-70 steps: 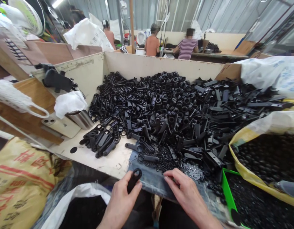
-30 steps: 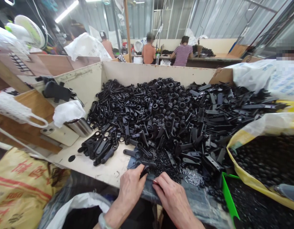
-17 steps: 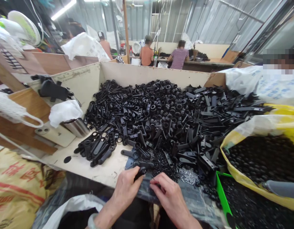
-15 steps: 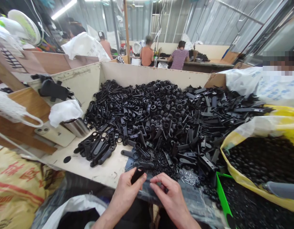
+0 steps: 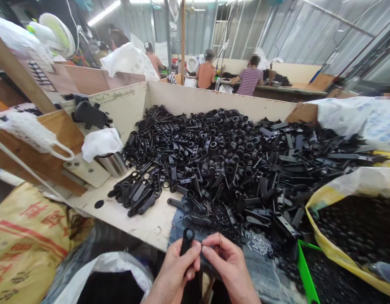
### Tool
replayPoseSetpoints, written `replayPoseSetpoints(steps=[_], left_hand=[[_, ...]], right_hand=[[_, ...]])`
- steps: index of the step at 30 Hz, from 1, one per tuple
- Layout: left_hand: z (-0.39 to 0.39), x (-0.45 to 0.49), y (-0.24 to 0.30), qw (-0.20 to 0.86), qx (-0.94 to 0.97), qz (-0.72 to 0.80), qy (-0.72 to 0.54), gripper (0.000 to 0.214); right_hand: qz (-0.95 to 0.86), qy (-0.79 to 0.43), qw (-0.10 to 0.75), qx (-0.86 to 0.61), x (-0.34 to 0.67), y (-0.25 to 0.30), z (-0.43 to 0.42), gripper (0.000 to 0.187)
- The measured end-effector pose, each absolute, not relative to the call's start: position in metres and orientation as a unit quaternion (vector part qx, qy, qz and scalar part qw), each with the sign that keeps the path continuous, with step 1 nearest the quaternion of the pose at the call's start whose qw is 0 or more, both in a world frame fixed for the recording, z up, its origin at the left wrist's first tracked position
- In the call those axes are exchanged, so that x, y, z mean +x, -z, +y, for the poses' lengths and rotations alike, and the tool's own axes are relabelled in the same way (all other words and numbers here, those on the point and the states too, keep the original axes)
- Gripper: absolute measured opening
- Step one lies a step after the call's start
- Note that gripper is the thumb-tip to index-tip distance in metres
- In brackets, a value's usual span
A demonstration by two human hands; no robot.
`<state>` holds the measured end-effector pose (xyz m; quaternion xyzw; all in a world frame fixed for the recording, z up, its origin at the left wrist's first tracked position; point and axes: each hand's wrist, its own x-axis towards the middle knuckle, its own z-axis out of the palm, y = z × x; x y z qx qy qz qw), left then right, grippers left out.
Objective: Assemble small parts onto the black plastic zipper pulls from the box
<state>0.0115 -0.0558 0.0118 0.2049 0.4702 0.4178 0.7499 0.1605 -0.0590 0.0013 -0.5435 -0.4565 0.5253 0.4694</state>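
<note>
From afar, I see the left hand (image 5: pixel 178 266), gripping a black ringed part (image 5: pixel 187 240), drawn closer to the right hand (image 5: pixel 229 262) — pinched, contents unclear — at six o'clock, within fingertip reach.

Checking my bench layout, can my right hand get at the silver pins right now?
Probably yes: the silver pins lie just beyond the right hand, off to its right, with nothing visible between, though whether that hand holds anything is hard to tell.
</note>
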Motion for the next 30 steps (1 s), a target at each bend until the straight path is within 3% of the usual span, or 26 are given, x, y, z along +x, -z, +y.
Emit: replayPoseSetpoints(steps=[14,30], left_hand=[[-0.06,0.019,-0.009,0.827,0.002,0.424,-0.368,0.053],[-0.065,0.018,-0.008,0.858,-0.085,0.376,-0.339,0.042]], right_hand=[[-0.471,-0.433,0.566,-0.52,0.154,0.019,-0.078,0.023],[-0.655,-0.295,0.496,-0.488,0.172,0.0,-0.075,0.012]])
